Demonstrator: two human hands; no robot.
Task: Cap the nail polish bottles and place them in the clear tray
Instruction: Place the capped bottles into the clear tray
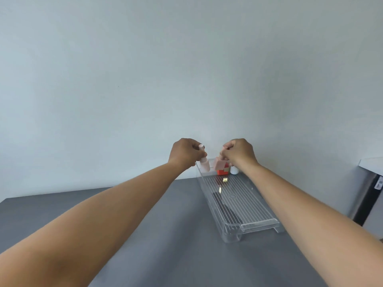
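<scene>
A: Tray (259, 222) lies lengthwise on the grey table (165, 235), its floor mostly bare. How far along are you?
B: Early, I'd say. Your left hand (184, 155) has its fingers curled round a pale pink tube (203, 160), probably a cap, above the tray's far left corner.
A: Right hand (240, 153)?
B: Its fingers pinch the top of a pink bottle (218, 164) over the far end, just apart from the tube. Not joined yet.
A: Anything placed?
B: A red bottle (222, 171) stands at the far end, seemingly inside. Capped or not, can't tell. There's a small white item (234, 170) beside it, maybe outside. To do: cap the pink bottle, set it in.
</scene>
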